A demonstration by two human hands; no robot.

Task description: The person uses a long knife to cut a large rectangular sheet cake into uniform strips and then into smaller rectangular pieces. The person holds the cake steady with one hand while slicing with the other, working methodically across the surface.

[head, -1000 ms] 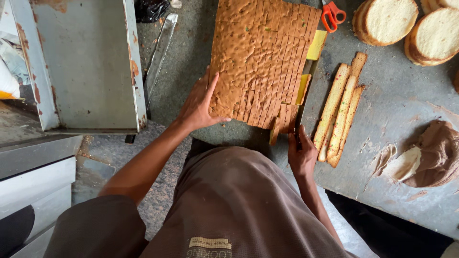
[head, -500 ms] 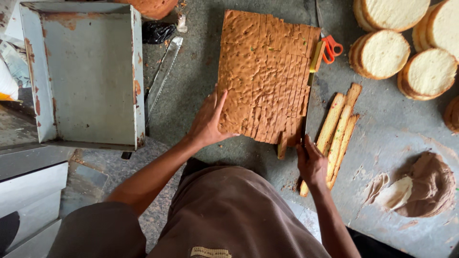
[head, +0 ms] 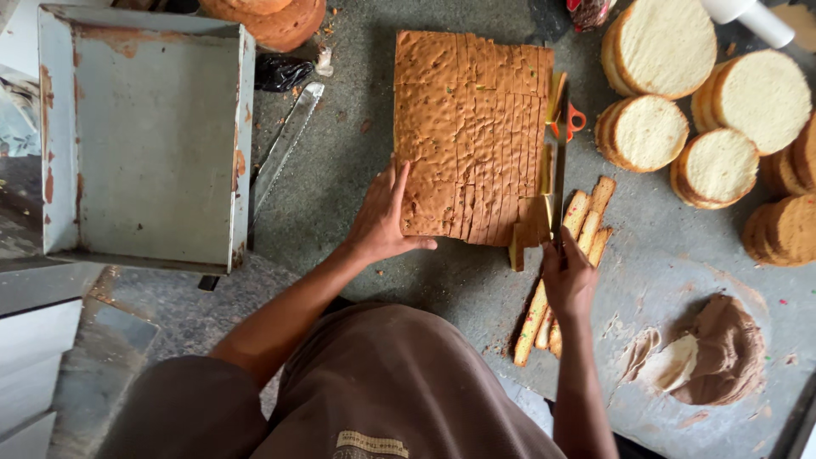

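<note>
— Position of cake slab [head: 463, 136]?
— Flat on counter [head: 357, 161], cut into strips, left of round cakes [head: 671, 76].
— Left hand [head: 384, 223]?
— Open, fingers spread, pressed against slab's near left corner.
— Right hand [head: 568, 276]?
— Closed around knife [head: 559, 174] handle, blade along slab's right edge.
— Elsewhere?
— Trimmed strips [head: 565, 272] right of slab; metal tray [head: 140, 136] well left; brown cream [head: 722, 353] to near right.

Cake slab [head: 459, 127] under the left hand [head: 384, 223] looks porous, matt brown; metal tray [head: 140, 136] further left is dull, rust-spotted; grey worktop [head: 340, 170] looks rough.
</note>
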